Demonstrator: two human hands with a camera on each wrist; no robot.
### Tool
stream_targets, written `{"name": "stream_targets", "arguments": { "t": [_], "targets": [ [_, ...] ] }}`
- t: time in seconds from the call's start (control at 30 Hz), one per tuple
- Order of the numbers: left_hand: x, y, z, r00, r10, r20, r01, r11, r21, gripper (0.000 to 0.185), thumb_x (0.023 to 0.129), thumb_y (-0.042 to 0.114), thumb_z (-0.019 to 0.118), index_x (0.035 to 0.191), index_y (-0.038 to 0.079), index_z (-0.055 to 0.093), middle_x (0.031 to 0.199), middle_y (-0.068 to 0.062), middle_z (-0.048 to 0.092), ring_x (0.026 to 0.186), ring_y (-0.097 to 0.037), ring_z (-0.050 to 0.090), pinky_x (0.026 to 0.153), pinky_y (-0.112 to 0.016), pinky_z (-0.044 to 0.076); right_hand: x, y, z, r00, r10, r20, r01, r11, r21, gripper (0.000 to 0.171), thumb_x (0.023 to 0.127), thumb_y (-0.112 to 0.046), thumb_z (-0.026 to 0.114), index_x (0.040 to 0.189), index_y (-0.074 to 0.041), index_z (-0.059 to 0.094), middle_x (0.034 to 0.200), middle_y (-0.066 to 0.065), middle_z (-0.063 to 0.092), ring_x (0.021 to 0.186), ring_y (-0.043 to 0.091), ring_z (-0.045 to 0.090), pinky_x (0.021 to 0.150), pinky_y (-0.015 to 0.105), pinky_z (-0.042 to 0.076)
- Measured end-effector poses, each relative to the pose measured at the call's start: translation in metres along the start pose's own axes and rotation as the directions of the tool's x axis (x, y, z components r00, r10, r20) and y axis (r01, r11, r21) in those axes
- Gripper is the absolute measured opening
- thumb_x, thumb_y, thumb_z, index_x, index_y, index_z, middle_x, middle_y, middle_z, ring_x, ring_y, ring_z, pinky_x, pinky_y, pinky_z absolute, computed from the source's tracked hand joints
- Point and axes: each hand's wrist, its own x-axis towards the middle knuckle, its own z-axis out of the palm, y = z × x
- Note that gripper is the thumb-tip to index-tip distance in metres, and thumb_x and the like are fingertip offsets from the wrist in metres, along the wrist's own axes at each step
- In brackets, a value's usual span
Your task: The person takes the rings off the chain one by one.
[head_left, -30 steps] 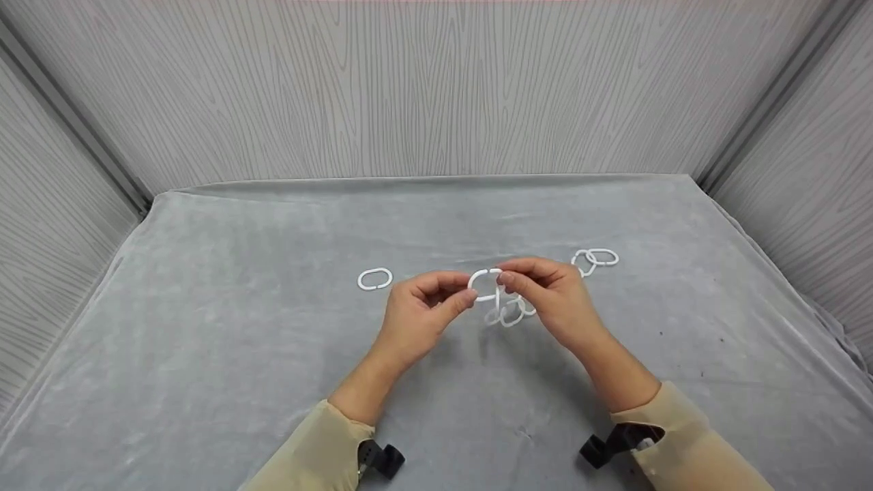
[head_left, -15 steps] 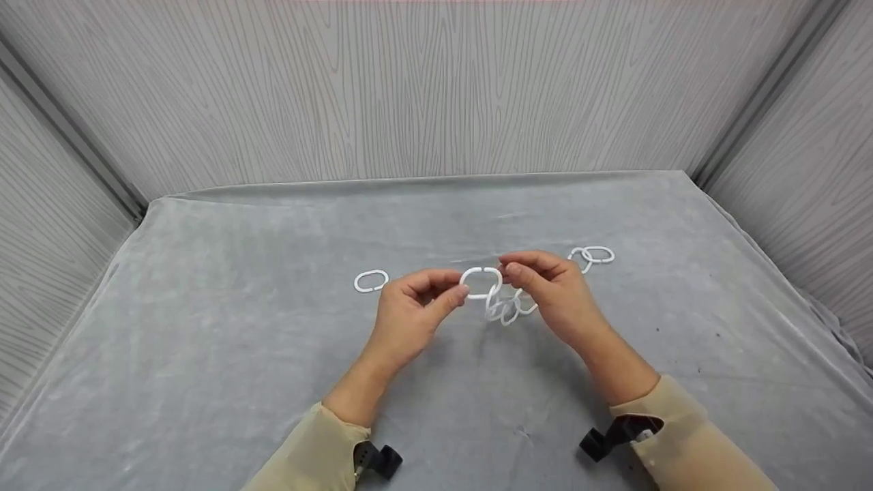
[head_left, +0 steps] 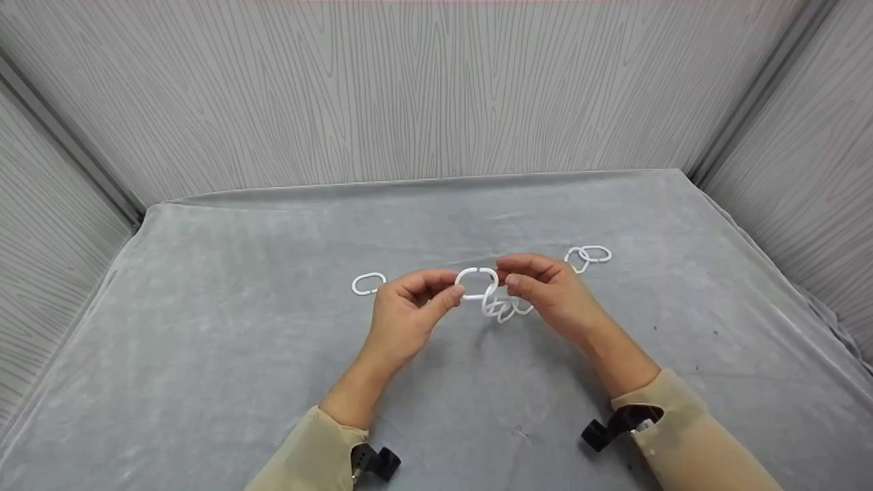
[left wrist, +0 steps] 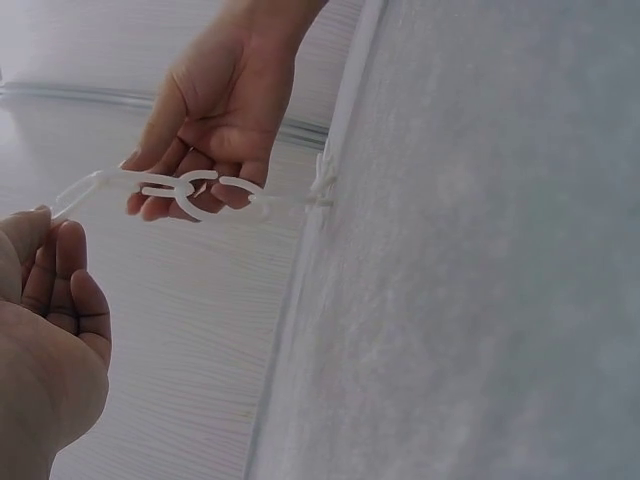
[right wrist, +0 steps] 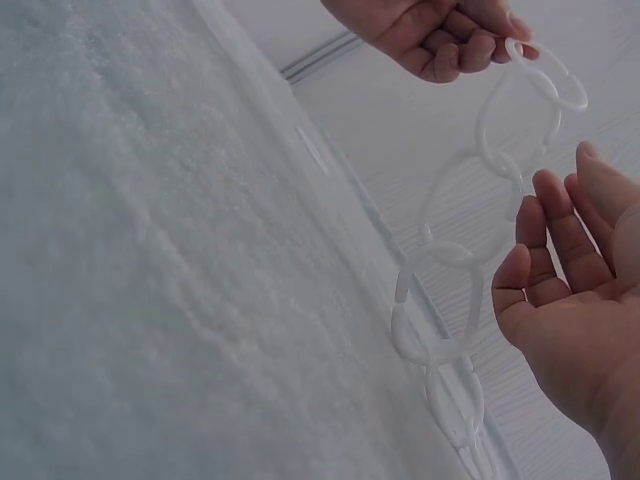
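In the head view my left hand [head_left: 402, 317] pinches the end of a white plastic chain link [head_left: 472, 297] between thumb and fingers. A small gap shows in this link's upper side. From it hangs a chain of several more white links [right wrist: 428, 205], sagging below the hands. My right hand [head_left: 556, 293] is beside the held link's right end. In the right wrist view its fingers are loosely bent, thumb apart from them, close to the chain and gripping nothing. The lower end of the chain blurs in the left wrist view.
On the grey cloth-covered table [head_left: 239, 354], a single white link [head_left: 355, 284] lies left of the left hand. Two joined links [head_left: 595, 247] lie beyond the right hand. Pale wood-grain panels [head_left: 409, 88] stand at the back and sides.
My right thumb and fingers have come off the held link and parted. The left hand keeps its pinch, with the link now fully visible and the chain hanging from it.
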Motion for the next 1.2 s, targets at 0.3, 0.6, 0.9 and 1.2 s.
{"name": "stream_targets", "arguments": {
  "t": [0.3,0.6,0.9,1.2],
  "targets": [
    [0.0001,0.0002,-0.0006,1.000,0.000,-0.002,0.000,1.000,-0.013,0.019,0.093,0.005,0.082,0.107,-0.006,0.078,0.088,-0.009,0.076,0.078,-0.019,0.070,0.074,-0.026,0.058,0.0018,0.0042,-0.0060,0.997,-0.012,0.079,0.017,0.998,-0.067,0.029,0.098,0.004,0.071,0.122,-0.009,0.079,0.114,0.002,0.078,0.106,0.016,0.070,0.091,0.028,0.056],
    [-0.0006,0.0009,-0.0006,1.000,-0.008,-0.002,0.008,1.000,-0.026,0.017,0.094,0.005,0.082,0.107,-0.005,0.079,0.090,-0.009,0.076,0.079,-0.019,0.071,0.076,-0.028,0.059,0.0010,0.0024,-0.0054,0.991,0.001,0.134,0.019,0.989,-0.145,0.029,0.096,0.001,0.075,0.125,0.007,0.073,0.111,0.003,0.078,0.097,0.014,0.071,0.087,0.028,0.058],
    [-0.0008,0.0027,-0.0004,1.000,0.005,-0.001,-0.005,1.000,-0.027,0.016,0.094,0.006,0.082,0.107,-0.002,0.080,0.090,-0.009,0.076,0.080,-0.024,0.071,0.075,-0.027,0.059,0.0008,0.0029,-0.0054,0.989,0.018,0.144,0.009,0.983,-0.184,0.033,0.096,0.000,0.075,0.124,0.017,0.066,0.107,0.003,0.078,0.093,0.013,0.071,0.083,0.032,0.059],
    [-0.0005,0.0010,-0.0007,1.000,-0.004,-0.007,0.003,0.999,-0.036,0.015,0.094,0.004,0.081,0.107,-0.002,0.080,0.089,-0.008,0.076,0.079,-0.018,0.070,0.076,-0.027,0.059,0.0006,0.0043,-0.0059,0.990,0.039,0.133,-0.013,0.982,-0.189,0.020,0.096,0.000,0.075,0.115,-0.005,0.079,0.100,0.004,0.078,0.092,0.014,0.073,0.080,0.031,0.059]
  ]
}}
